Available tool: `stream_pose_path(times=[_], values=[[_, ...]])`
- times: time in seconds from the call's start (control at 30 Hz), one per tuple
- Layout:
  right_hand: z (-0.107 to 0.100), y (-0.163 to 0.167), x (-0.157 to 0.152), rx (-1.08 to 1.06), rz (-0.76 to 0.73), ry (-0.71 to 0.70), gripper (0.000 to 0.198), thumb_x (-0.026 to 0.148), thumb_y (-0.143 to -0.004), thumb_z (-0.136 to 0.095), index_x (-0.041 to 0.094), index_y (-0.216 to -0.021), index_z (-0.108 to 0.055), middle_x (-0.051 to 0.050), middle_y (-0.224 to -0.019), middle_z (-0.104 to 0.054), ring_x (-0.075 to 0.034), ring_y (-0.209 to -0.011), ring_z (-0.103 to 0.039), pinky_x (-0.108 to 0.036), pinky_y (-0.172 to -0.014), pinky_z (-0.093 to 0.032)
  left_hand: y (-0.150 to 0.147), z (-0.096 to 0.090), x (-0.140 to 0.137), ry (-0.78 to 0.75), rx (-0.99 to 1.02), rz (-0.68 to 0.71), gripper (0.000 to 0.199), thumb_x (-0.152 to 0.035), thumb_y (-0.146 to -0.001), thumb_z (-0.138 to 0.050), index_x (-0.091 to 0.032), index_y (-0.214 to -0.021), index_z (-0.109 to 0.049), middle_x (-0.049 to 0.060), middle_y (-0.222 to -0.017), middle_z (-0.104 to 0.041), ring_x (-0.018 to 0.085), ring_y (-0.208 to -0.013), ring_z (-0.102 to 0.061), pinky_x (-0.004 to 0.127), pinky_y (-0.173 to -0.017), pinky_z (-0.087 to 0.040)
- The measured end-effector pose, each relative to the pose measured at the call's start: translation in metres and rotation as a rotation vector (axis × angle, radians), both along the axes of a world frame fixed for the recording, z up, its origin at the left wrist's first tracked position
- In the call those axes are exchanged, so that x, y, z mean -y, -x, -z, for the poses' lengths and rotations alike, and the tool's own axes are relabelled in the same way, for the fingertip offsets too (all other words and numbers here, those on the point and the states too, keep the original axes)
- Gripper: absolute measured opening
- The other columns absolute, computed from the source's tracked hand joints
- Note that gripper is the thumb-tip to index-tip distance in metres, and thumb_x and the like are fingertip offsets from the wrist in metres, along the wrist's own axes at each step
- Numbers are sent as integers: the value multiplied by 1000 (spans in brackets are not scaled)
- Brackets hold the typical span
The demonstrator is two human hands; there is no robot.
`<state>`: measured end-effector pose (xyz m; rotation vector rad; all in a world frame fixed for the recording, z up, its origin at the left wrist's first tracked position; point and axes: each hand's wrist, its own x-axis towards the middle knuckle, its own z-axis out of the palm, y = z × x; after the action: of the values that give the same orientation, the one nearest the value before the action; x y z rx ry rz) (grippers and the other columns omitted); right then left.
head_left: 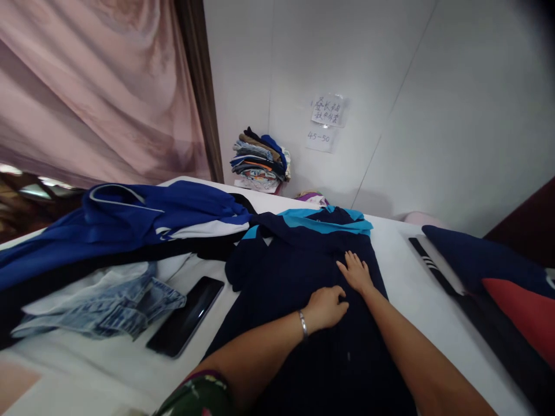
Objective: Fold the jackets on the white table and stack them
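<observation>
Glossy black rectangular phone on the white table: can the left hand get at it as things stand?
Probably yes: nothing appears to cover the phone, and only part of the dark navy cloth garment and a strip of white table separate it from the left hand.

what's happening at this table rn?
A person has both hands on a dark navy garment with light-blue parts, spread on a white table. The left hand is curled on it, grip unclear; the right hand rests open. A phone and light-blue denim lie to the left, a bright-blue garment beyond them.
</observation>
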<state>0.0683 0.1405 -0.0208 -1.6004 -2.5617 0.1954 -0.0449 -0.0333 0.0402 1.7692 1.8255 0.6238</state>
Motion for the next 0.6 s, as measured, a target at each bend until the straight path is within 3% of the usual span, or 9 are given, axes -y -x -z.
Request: stream_pose_path(times=[0.1,0.23,0.33,0.47,0.6], values=[[-1,0,1,7,0,9,66,48,-98,-32,12,-153,-36,-13,-161,-28,-30,-150,-22,-52,-119,-21,39,-24,-18,-85,-4,-149,29,-33,-89,-56,-22,-112,-69,5,-100,-76,19,-93,-69,29,-79,-50],[-5,2,0,7,-7,16,67,50,-97,-31,12,-153,-35,-13,-161,-28,-30,-150,-22,-54,-119,-21,129,-62,-49,-211,-207,-412,32,-32,-93,-50,-18,-116,-66,12,-124,-66,25,-117,-58,36,-99,-43],[-6,4,1,13,-13,21,69,50,-98,-30,10,-154,-34,-13,-161,-28,-30,-150,-22,-54,-119,-20,195,-82,-65,-144,-406,-646,38,-39,-95,-45,-16,-121,-62,16,-134,-60,28,-127,-51,38,-104,-39],[-9,5,3,-5,4,38,68,51,-98,-30,12,-154,-34,-12,-161,-27,-29,-151,-20,-51,-120,-18,244,-88,-74,15,-406,-685,45,-42,-91,-50,-8,-117,-63,24,-128,-62,33,-119,-58,40,-96,-44],[-12,8,5,-10,7,48,68,51,-99,-29,11,-154,-32,-12,-162,-25,-28,-151,-19,-50,-121,-16,256,-85,-78,98,-386,-656,40,-38,-77,-66,-12,-108,-68,21,-120,-68,36,-117,-60,42,-94,-45]])
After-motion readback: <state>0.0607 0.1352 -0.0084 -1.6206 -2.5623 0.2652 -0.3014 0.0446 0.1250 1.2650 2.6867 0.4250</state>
